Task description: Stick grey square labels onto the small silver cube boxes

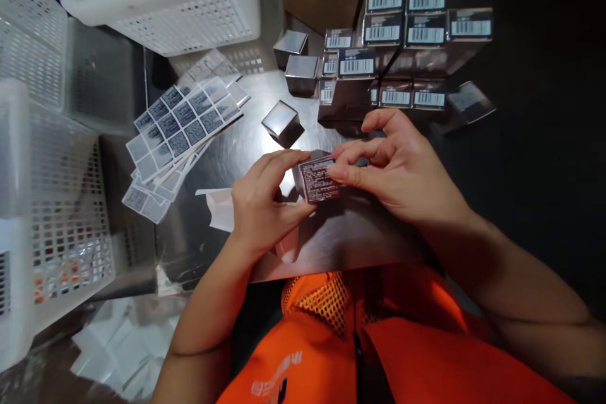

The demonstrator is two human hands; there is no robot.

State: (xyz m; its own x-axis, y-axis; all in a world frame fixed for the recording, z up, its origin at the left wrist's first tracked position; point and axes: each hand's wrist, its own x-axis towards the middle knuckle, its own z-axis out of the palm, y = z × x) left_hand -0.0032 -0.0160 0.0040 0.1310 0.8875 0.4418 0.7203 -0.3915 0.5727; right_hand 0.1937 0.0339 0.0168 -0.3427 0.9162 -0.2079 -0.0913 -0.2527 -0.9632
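Observation:
My left hand point(265, 199) grips a small box point(300, 180) between thumb and fingers above the metal table. On the face toward me is a dark printed label point(318, 182) with rows of fine white text. The thumb and forefinger of my right hand point(383, 161) pinch at the label's upper right edge; its other fingers are bent. Whether the label lies fully flat on the box I cannot tell. Under my left hand a pale strip of paper point(220, 208) is partly hidden. A shiny silver-topped box point(281, 120) stands just beyond.
Stacked boxes with barcodes point(383, 31) stand at the back right, with two silver-topped boxes point(302, 68) beside them. Sticker sheets point(184, 120) lie fanned at the left. White baskets point(189, 19) border the back and left point(61, 214). Paper scraps point(127, 341) lie lower left.

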